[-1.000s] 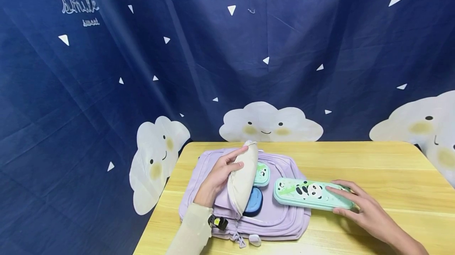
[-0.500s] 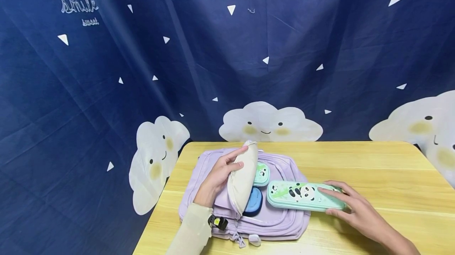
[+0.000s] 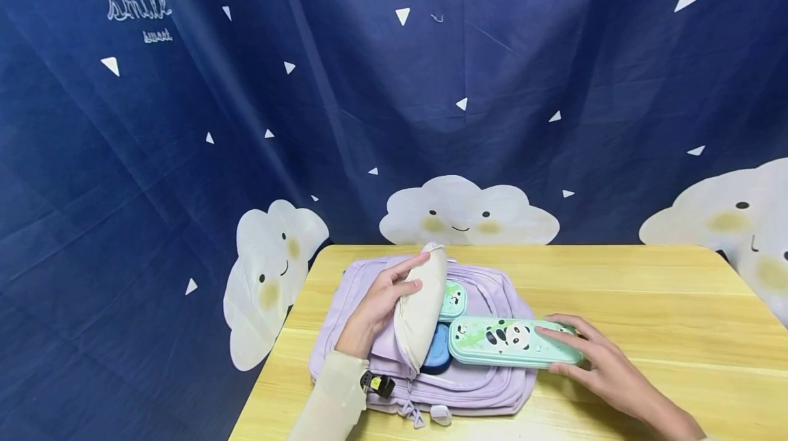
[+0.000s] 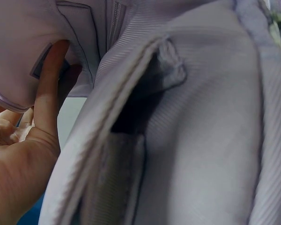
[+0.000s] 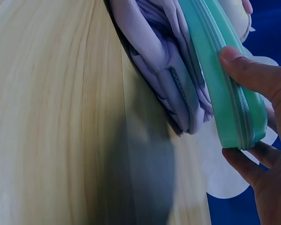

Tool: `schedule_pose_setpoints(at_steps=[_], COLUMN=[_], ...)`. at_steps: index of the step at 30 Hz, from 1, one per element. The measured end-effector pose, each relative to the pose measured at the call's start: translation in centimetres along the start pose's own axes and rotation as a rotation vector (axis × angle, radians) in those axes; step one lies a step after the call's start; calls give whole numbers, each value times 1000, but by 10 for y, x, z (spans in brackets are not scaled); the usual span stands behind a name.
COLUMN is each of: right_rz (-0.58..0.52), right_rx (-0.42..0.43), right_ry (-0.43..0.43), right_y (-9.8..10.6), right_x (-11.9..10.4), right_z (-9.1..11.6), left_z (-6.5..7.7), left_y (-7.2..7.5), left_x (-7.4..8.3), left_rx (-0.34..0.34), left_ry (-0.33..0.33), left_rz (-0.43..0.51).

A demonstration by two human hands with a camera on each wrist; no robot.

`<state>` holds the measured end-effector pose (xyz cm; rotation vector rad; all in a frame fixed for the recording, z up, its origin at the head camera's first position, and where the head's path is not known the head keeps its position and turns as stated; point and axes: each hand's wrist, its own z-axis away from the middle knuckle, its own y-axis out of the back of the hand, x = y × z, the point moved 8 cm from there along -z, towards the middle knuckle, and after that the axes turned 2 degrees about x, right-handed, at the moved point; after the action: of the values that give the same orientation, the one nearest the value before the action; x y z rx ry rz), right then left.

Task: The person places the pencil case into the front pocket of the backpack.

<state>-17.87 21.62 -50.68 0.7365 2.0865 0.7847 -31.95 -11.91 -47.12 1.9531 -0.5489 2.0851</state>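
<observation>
A lilac backpack [image 3: 514, 383] lies flat on the table. My left hand [image 3: 377, 304] holds back the cream-lined flap [image 3: 425, 314] of its front pocket, thumb on the lining; the left wrist view has the fingers [image 4: 49, 89] against the lilac fabric. A small mint panda case [image 3: 454, 301] and a blue case [image 3: 438, 351] sit in the opening, each partly hidden by the flap. My right hand [image 3: 600, 362] grips the right end of a long mint panda pencil case [image 3: 480, 338] between thumb and fingers. Its left end is over the backpack, beside the blue case.
The wooden table [image 3: 665, 297] extends to the right of the backpack. Zip pulls [image 3: 414, 415] hang from the bag's near edge. A dark blue cloth [image 3: 505, 133] printed with clouds stands behind and to the left. A black watch-like band [image 3: 377, 383] is on the left wrist.
My right hand has moved the long pencil case left over the backpack, bringing its end up to the blue case. The left hand and the flap have stayed in place.
</observation>
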Motion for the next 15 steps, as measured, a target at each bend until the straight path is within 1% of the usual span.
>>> schedule_pose_setpoints(at_steps=[8,15], right_rz=[-17,-34], right_rx=[0,-26], right_ry=[1,14], right_y=[-4,-8], right_x=[-4,-12], right_z=[-3,-10], left_z=[0,0], left_y=[0,-1], left_x=[-1,0], left_rx=[2,-1], left_ry=[4,-1], left_rz=[2,1])
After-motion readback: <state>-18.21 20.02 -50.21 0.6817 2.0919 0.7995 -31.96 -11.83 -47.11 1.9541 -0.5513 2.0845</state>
